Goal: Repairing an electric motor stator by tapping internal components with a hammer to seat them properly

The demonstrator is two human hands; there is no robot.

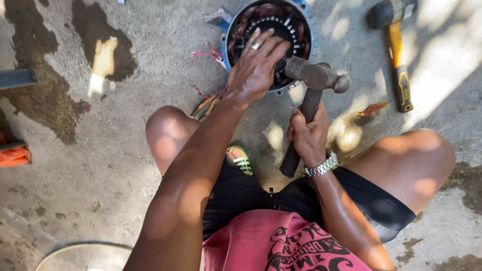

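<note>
A round motor stator (301,22) with a blue housing and dark copper windings stands on the concrete floor in front of me. My left hand (256,68), with a ring on one finger, rests on its near rim, fingers reaching into the bore; whatever it may hold there is hidden. My right hand (309,133), with a metal watch on the wrist, grips the dark handle of a ball-peen hammer (316,75). The hammer's head hovers at the stator's near right edge, right beside my left hand.
A second hammer (396,50) with a black head and yellow-black handle lies at the upper right. Red and yellow wires (208,98) trail from the stator's left side. An orange object (14,155) sits at the left edge. My bare knees flank the work area.
</note>
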